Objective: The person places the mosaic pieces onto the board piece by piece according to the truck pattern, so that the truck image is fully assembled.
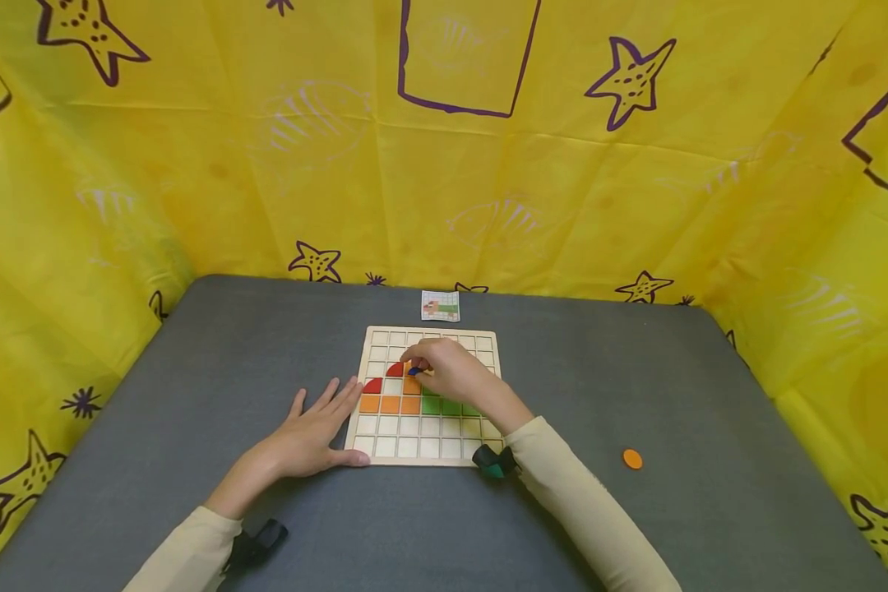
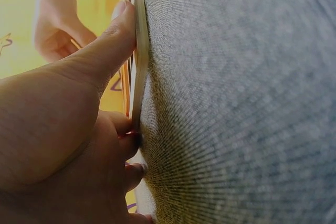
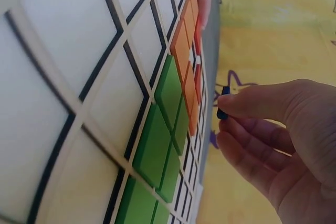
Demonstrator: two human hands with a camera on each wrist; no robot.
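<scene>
A wooden grid board (image 1: 429, 450) lies on the table, with red quarter-round, orange square and green square tiles in some of its cells. Over the board's middle, my right hand (image 1: 451, 372) pinches a small dark blue tile (image 1: 413, 371) between thumb and fingers. From the right wrist view, this blue tile (image 3: 224, 103) is held edge-on, apart from the grid. My left hand (image 1: 307, 436) is spread at the board's left side, its thumb on the near left corner and its fingertips against the left edge. In the left wrist view, the thumb (image 2: 118, 35) touches the board's rim.
A small picture card (image 1: 440, 306) with a coloured grid pattern lies behind the board. An orange round tile (image 1: 632, 459) rests on the grey table (image 1: 710, 395) to the right. Yellow patterned cloth (image 1: 488, 164) surrounds the table at the back and sides.
</scene>
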